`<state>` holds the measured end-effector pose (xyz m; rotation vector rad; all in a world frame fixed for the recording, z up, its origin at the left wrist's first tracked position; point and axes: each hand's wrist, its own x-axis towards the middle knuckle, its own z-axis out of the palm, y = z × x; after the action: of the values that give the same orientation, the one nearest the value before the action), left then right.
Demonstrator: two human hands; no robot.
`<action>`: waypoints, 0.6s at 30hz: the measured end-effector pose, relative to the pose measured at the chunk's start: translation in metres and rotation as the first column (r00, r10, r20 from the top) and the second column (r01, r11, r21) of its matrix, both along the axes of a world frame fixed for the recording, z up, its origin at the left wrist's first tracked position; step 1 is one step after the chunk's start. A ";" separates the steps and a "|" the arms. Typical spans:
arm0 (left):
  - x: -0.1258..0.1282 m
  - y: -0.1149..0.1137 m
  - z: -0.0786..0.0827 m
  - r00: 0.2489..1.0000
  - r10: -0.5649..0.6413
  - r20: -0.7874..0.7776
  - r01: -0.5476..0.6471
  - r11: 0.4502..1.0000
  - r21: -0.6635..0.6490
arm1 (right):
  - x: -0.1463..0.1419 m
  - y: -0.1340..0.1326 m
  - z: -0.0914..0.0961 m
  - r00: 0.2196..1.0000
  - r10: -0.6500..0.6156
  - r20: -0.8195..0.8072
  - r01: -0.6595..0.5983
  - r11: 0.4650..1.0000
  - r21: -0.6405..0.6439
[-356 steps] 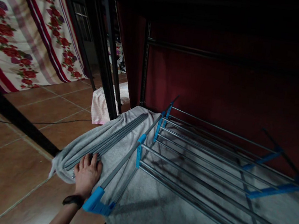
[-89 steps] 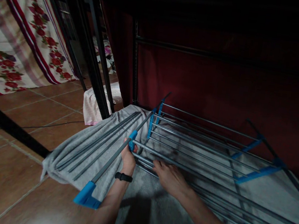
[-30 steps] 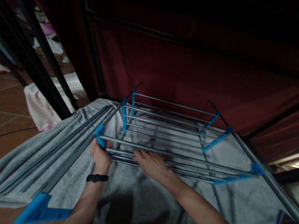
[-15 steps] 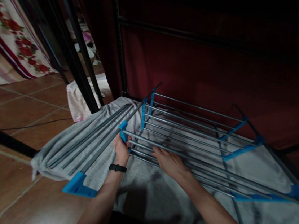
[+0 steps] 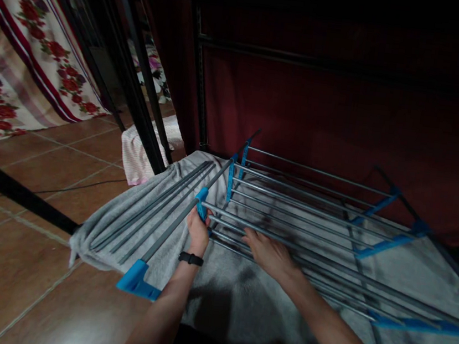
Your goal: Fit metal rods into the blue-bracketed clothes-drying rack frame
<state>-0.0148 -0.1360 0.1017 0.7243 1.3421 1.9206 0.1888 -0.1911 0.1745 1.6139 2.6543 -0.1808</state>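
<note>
A clothes drying rack with grey metal rods [image 5: 316,218] and blue plastic brackets stands low on a grey blanket [image 5: 214,298]. My left hand [image 5: 198,228], with a black band on its wrist, is closed around a blue bracket [image 5: 201,205] at the left end of the nearest tier. Some of its fingers are hidden behind the bracket. My right hand [image 5: 267,252] lies over the rods of the same tier, its fingers stretched leftward along them. Its thumb cannot be seen. A blue corner foot [image 5: 138,281] ends the slanting side bar, left of my left forearm.
Several loose grey rods [image 5: 154,204] lie on the blanket's left part. Black metal posts [image 5: 139,88] rise at the left, and a dark red cloth [image 5: 324,116] hangs behind the rack. A striped cloth [image 5: 137,152] and a floral curtain [image 5: 55,56] are beyond, over tiled floor [image 5: 23,280].
The view has swung slightly left, so everything sits further right in the picture. Both hands keep their places on the rack.
</note>
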 end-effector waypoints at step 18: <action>-0.006 -0.002 0.004 0.996 -0.072 -0.059 0.069 0.996 -0.054 | -0.005 -0.002 -0.005 1.000 -0.011 0.012 0.011 1.000 -0.004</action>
<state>-0.0205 -0.1383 0.1059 0.7994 1.3800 1.8152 0.1842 -0.1931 0.1700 1.6241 2.6350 -0.1760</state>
